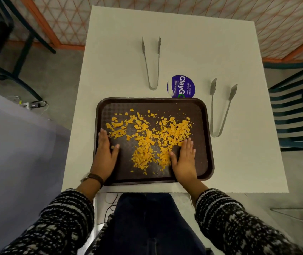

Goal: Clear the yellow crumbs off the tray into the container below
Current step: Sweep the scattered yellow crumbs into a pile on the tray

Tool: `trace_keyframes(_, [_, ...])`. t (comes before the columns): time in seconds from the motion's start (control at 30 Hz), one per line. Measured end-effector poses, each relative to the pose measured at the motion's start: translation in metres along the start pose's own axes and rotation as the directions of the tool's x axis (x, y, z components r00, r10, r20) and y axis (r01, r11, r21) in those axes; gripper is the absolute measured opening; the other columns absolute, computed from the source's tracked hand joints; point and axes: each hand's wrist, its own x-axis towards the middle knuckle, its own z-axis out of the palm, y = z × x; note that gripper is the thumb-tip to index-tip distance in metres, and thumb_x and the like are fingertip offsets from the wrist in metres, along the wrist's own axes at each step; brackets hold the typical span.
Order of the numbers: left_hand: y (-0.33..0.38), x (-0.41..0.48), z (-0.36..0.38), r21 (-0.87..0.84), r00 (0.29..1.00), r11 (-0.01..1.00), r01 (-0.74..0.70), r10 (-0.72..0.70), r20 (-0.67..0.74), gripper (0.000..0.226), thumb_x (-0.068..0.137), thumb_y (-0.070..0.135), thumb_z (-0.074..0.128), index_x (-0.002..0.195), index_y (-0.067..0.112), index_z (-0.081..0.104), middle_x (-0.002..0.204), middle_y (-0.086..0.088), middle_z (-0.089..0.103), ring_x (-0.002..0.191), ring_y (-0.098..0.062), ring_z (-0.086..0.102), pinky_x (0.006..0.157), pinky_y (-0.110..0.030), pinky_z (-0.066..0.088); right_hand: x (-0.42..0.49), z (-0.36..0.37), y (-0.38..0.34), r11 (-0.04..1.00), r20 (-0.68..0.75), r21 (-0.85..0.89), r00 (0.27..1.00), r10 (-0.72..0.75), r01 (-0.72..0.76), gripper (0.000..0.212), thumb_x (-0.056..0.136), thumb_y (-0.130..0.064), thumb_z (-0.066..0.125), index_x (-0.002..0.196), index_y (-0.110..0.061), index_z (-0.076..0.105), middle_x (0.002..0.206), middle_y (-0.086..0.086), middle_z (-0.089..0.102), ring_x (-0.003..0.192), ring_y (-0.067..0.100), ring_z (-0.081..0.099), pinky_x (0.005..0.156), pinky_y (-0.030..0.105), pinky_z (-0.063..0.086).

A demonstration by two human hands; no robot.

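Note:
A dark brown tray (205, 144) lies on the white table (202, 52) near its front edge. Yellow crumbs (152, 137) are scattered over the tray's middle, thickest between my hands. My left hand (106, 155) lies flat on the tray's left side, fingers together and thumb out, holding nothing. My right hand (183, 159) lies flat on the tray at the right of the crumb pile, its thumb touching crumbs. No container is visible; my lap hides the space under the table's front edge.
Two metal tongs lie on the table: one (151, 63) behind the tray, one (220, 109) to its right. A purple round sticker (182, 86) sits at the tray's far edge. A dark slatted chair (297, 111) stands at the right.

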Motion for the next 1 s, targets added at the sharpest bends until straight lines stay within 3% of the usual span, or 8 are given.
trace_keyframes(0.17, [0.001,0.02,0.002,0.055,1.0,0.998,0.004,-0.004,-0.007,0.072,0.095,0.03,0.042,0.148,0.011,-0.004,0.158,-0.006,0.0,0.146,-0.02,-0.001,0.115,-0.036,0.013,-0.019,0.004,-0.031,0.956,0.135,0.188,0.958,-0.254,0.227,0.073,0.096,-0.043,0.035,0.147,-0.02,-0.013,0.152,-0.008,-0.02,0.139,0.009,-0.019,0.115,0.027,-0.007])
trace_keyframes(0.3, [0.007,0.024,0.017,0.142,0.999,0.989,0.041,-0.042,0.007,0.073,0.095,0.035,0.039,0.146,0.007,-0.005,0.157,-0.012,-0.005,0.144,-0.023,-0.008,0.118,-0.041,0.0,-0.012,-0.012,-0.016,0.954,0.024,0.275,0.991,-0.129,0.118,0.073,0.095,-0.044,0.037,0.148,-0.024,-0.009,0.156,-0.008,-0.013,0.139,0.014,-0.015,0.114,0.032,-0.001])
trace_keyframes(0.4, [0.018,0.013,0.033,0.104,0.999,0.994,0.032,-0.036,0.031,0.072,0.095,0.037,0.037,0.147,0.011,-0.007,0.157,-0.007,-0.008,0.143,-0.021,-0.014,0.116,-0.038,-0.008,0.007,-0.028,0.011,0.98,-0.083,0.189,0.995,-0.046,0.061,0.071,0.096,-0.039,0.039,0.15,-0.014,-0.001,0.158,-0.001,-0.005,0.142,0.014,-0.012,0.118,0.034,-0.001])
trace_keyframes(0.57, [0.032,-0.022,0.062,0.067,0.931,0.971,-0.229,0.198,0.306,0.071,0.092,0.048,0.025,0.144,0.021,-0.015,0.153,0.002,-0.018,0.142,-0.013,-0.017,0.117,-0.035,-0.01,0.033,-0.032,0.034,0.999,-0.078,0.04,0.997,0.017,-0.014,0.071,0.097,-0.037,0.039,0.148,-0.003,0.004,0.159,0.012,0.0,0.147,0.023,-0.005,0.12,0.036,-0.003])
trace_keyframes(0.63, [0.033,-0.03,0.067,0.059,0.91,0.965,-0.255,0.219,0.351,0.069,0.093,0.045,0.027,0.143,0.023,-0.015,0.153,0.003,-0.017,0.143,-0.012,-0.015,0.117,-0.033,-0.009,0.033,-0.023,0.028,1.0,-0.06,-0.019,0.998,0.017,-0.019,0.072,0.097,-0.04,0.036,0.148,-0.003,0.002,0.159,0.013,-0.004,0.146,0.023,-0.009,0.119,0.035,-0.007])
trace_keyframes(0.73, [0.027,-0.031,0.057,0.02,0.941,0.978,-0.21,0.196,0.275,0.07,0.091,0.05,0.024,0.144,0.024,-0.014,0.154,0.004,-0.015,0.143,-0.011,-0.014,0.115,-0.029,-0.01,0.023,-0.008,0.007,0.998,-0.017,-0.004,0.998,-0.065,0.065,0.078,0.094,-0.051,0.029,0.148,-0.008,-0.006,0.157,0.008,-0.014,0.143,0.019,-0.018,0.116,0.033,-0.012])
trace_keyframes(0.9, [0.013,0.003,0.022,0.026,0.999,0.999,-0.029,0.028,0.042,0.068,0.096,0.033,0.037,0.147,0.015,-0.003,0.157,-0.001,-0.007,0.143,-0.018,-0.011,0.117,-0.036,-0.002,0.003,0.008,-0.024,0.943,0.17,0.074,0.928,-0.331,0.323,0.079,0.088,-0.059,0.024,0.146,-0.018,-0.012,0.156,0.0,-0.016,0.143,0.012,-0.02,0.117,0.03,-0.01])
trace_keyframes(1.0, [0.016,0.026,0.008,0.021,0.999,1.0,0.012,-0.012,-0.03,0.068,0.096,0.03,0.039,0.147,0.012,-0.003,0.157,-0.006,-0.005,0.142,-0.019,-0.011,0.118,-0.038,0.001,-0.002,0.001,-0.027,0.93,0.143,0.116,0.921,-0.362,0.348,0.076,0.088,-0.059,0.022,0.144,-0.021,-0.012,0.156,-0.003,-0.014,0.144,0.008,-0.017,0.116,0.026,-0.01])
